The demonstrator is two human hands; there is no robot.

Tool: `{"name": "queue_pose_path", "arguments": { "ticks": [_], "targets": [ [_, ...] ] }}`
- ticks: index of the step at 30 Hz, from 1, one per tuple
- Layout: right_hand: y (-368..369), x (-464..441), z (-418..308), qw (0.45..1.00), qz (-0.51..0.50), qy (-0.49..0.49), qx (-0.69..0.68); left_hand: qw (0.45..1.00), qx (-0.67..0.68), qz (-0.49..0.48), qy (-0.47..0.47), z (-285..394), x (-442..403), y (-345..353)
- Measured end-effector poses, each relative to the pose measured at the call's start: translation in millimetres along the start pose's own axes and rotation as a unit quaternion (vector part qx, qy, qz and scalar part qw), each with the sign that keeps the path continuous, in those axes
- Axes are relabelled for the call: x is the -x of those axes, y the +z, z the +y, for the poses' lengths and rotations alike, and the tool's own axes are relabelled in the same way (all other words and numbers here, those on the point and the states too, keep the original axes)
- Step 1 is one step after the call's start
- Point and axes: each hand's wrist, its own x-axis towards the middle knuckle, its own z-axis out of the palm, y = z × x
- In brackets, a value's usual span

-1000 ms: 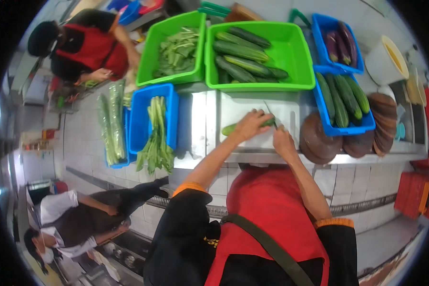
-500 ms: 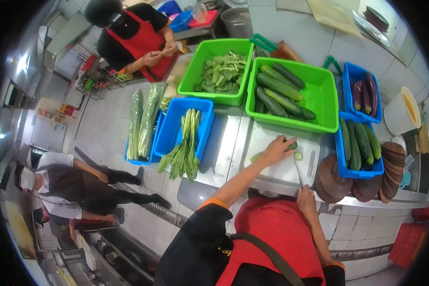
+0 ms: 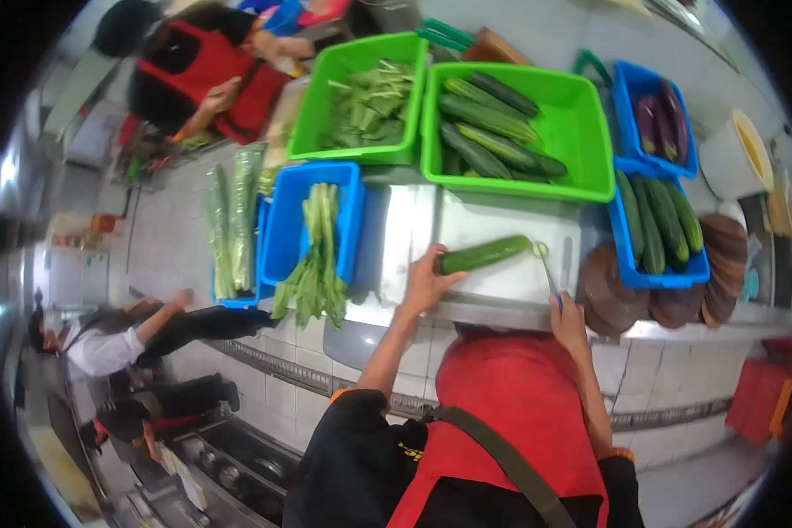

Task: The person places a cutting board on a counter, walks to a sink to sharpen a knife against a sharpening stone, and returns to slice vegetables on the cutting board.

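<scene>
A green cucumber (image 3: 486, 254) lies slightly tilted on the white cutting board (image 3: 466, 216). My left hand (image 3: 429, 280) is at its left end, thumb and fingers around the tip. My right hand (image 3: 569, 324) is closed on the handle of a knife (image 3: 550, 275), whose blade points up and left. By the blade tip, just off the cucumber's right end, is a small cut piece (image 3: 539, 250). Behind the board stands a green bin (image 3: 581, 132) with several cucumbers.
Left are a green bin of leaves (image 3: 370, 106) and a blue bin of leafy stalks (image 3: 277, 238). Right are blue bins of cucumbers (image 3: 669, 280) and eggplants (image 3: 629, 97), near brown rounds (image 3: 609, 295). A co-worker (image 3: 207, 79) stands back left; other people are lower left.
My left hand has moved from on top of the cucumber to its left end, leaving most of it uncovered. The camera view has shifted, and the co-worker's hands have moved apart.
</scene>
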Motion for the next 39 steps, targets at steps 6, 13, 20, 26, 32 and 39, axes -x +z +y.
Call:
{"name": "queue_pose_path", "arguments": {
  "ticks": [6,13,20,26,32,39],
  "targets": [
    [-18.8,3.4,-15.3,0.996,0.076,0.003,-0.043,0.956,-0.227,0.072,0.17,36.3,-1.7,29.0],
    [-29.0,-4.1,-46.3,0.998,0.057,-0.004,0.017,0.936,-0.178,-0.144,0.267,53.9,-47.1,84.1],
    [-16.0,-5.7,-48.8,0.997,0.018,-0.015,0.071,0.922,-0.215,-0.16,0.279,48.0,-58.6,83.7],
    [-26.1,-8.4,-61.8,0.996,-0.021,0.001,0.085,0.921,-0.195,-0.18,0.285,44.1,-65.9,86.0],
    [1.3,-50.1,-63.0,0.997,0.009,-0.018,0.071,0.933,-0.142,-0.203,0.261,45.3,-71.4,86.3],
    [11.6,-44.7,-47.3,0.995,0.01,-0.03,0.09,0.933,-0.155,-0.175,0.274,44.9,-62.0,89.7]
  ]
}}
